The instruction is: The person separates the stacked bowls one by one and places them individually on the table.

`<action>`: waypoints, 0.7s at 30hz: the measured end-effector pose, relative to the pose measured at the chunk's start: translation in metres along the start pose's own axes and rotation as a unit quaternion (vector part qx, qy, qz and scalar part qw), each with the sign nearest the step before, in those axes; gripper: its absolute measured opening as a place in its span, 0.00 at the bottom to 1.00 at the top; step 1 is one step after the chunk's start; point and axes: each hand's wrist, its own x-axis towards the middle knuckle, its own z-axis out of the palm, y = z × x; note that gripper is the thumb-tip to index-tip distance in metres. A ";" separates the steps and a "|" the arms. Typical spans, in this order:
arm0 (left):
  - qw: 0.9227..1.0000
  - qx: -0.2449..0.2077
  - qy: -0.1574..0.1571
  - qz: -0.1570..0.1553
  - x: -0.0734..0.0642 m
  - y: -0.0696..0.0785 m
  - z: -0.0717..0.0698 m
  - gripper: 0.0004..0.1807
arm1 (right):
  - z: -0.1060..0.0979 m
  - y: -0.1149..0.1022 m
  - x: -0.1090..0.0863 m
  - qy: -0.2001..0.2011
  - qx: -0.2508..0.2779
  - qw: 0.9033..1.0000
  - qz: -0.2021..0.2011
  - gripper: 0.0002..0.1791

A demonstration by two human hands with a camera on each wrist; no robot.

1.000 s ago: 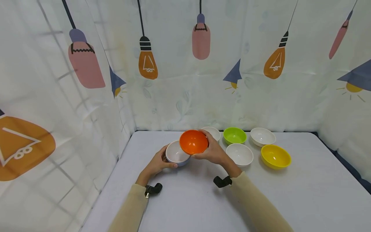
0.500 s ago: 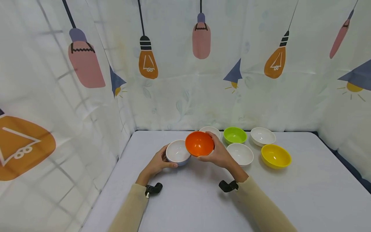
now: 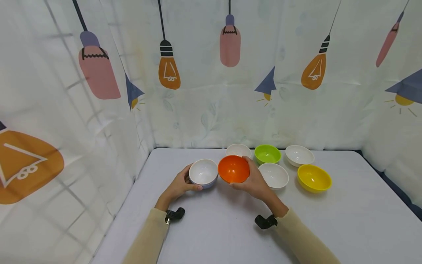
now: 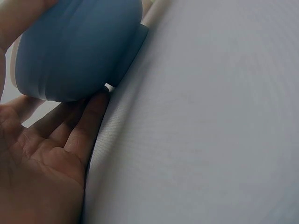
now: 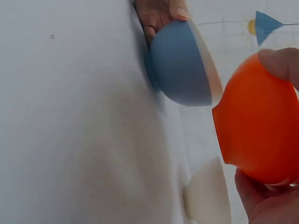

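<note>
My left hand [image 3: 181, 184] grips a bowl with a blue outside and white inside [image 3: 203, 172], thumb at the near side and fingers around its left. In the left wrist view, the blue bowl's [image 4: 79, 51] foot meets the tabletop, the fingers spread below its wall. My right hand [image 3: 255, 182] holds an orange bowl [image 3: 233, 169] by its right side, thumb in front and fingers behind. The right wrist view shows the orange bowl [image 5: 259, 123] raised off the table, its foot facing the blue bowl [image 5: 180, 65]. From the head, their rims lie side by side.
Behind and right of the orange bowl stand white bowls [image 3: 273, 175], a green bowl [image 3: 267, 154] and a yellow bowl [image 3: 314, 178]. The white table [image 3: 217, 231] ends at a patterned curtain [image 3: 204, 110] at the back and sides.
My right hand has carried the orange bowl rightward and slightly down, off its overlap with the blue bowl, uncovering more of the white inside. The left hand and blue bowl have stayed in place.
</note>
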 end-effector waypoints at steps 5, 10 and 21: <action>1.000 -0.009 -0.002 0.005 0.000 -0.001 0.000 0.59 | 0.002 0.006 -0.005 0.007 -0.017 1.000 0.021 0.62; 1.000 -0.010 -0.005 0.009 0.001 -0.002 0.000 0.59 | 0.003 0.012 -0.007 0.008 -0.025 0.999 0.022 0.63; 1.000 -0.005 -0.003 0.006 -0.001 0.000 0.000 0.59 | 0.004 0.019 -0.013 -0.010 -0.010 1.000 0.021 0.61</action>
